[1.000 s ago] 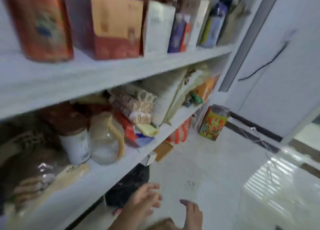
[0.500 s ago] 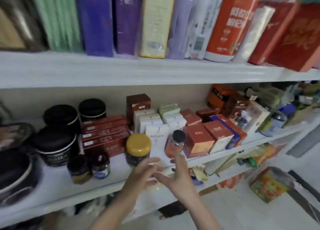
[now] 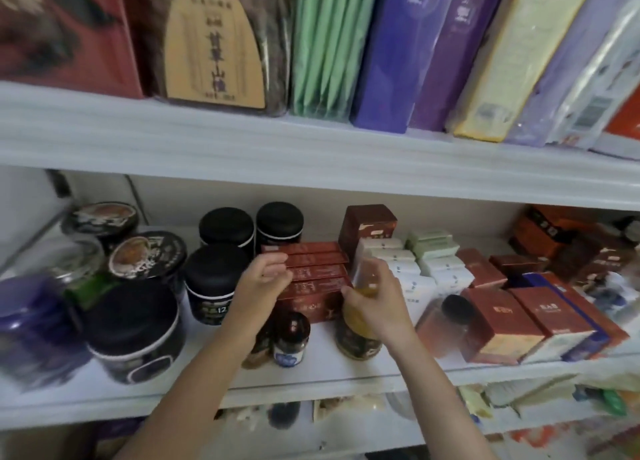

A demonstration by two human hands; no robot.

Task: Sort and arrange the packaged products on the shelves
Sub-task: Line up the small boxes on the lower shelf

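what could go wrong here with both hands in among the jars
1. The right hand grips the yellow-lidded jar by its top, close to the shelf's front edge. If it slips, the jar could fall.
2. The left hand reaches in over the small bottles, and its forearm could topple them.

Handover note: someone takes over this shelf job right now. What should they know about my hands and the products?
Left hand: fingers curled at the left end of the stacked red boxes; grip unclear.
Right hand: grips the yellow-lidded jar by its top, at the front of the middle shelf.
Done: white boxes and black-lidded jars stand grouped.
Left: place the jar, probably straighten the small bottles in front.
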